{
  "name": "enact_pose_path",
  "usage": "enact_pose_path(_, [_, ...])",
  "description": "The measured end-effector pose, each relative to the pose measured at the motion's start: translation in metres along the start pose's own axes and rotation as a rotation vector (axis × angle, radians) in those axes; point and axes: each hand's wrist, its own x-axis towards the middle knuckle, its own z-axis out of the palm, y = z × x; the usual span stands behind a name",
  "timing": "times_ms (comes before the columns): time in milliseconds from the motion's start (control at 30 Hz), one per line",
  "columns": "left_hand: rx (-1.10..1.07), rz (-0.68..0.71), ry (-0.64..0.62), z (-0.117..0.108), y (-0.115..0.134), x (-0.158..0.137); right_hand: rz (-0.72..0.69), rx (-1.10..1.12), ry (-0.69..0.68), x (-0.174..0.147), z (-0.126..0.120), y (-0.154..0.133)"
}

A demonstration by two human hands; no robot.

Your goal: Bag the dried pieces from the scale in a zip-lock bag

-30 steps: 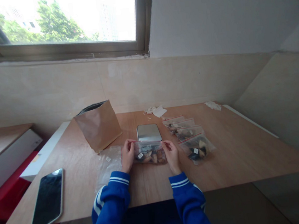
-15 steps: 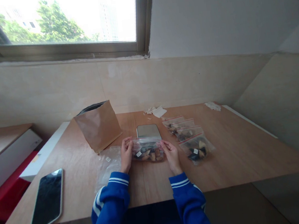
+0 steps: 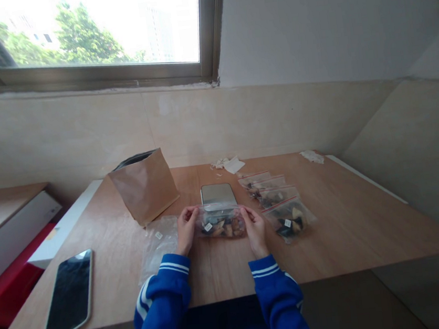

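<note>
Two hands hold one clear bag [image 3: 221, 223] of dark and tan pieces at the frame's centre, just in front of a scale [image 3: 217, 193]. The left hand [image 3: 186, 230] pinches the bag's left edge, fingers closed on it; the right hand [image 3: 255, 227] grips its right edge likewise. Filled bags [image 3: 277, 200] lie to the right, an empty bag [image 3: 159, 240] and a paper sack [image 3: 144, 185] to the left, a phone [image 3: 68, 295] at lower left on the table [image 3: 349, 223].

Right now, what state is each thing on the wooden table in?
Clear zip bag of dark and tan pieces: held at both ends by left hand and right hand.
Brown paper bag: upright, top open.
Filled zip bags: lying flat, overlapping.
Phone: screen dark.
Empty clear bag: flat.
</note>
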Motion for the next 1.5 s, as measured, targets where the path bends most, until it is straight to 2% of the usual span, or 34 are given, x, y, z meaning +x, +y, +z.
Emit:
enact_pose_path(400, [0.033, -0.020, -0.008, 0.001, 0.009, -0.005, -0.030, -0.047, 0.032, -0.001, 0.001, -0.005])
enact_pose_path(633, [0.017, -0.044, -0.028, -0.002, 0.000, -0.002, -0.028, -0.061, 0.055, 0.001, -0.002, -0.001])
enact_pose_path(1000, [0.166, 0.059, 0.059, -0.001, 0.000, -0.003, -0.046, -0.090, 0.076, 0.000, -0.001, -0.003])
enact_pose_path(1233, [0.223, 0.101, 0.040, -0.002, -0.001, -0.003, -0.032, -0.067, 0.048, 0.000, -0.001, -0.002])
enact_pose_path(1500, [0.139, 0.033, -0.051, 0.002, 0.003, -0.006, 0.049, -0.009, -0.026, -0.004, 0.003, -0.006])
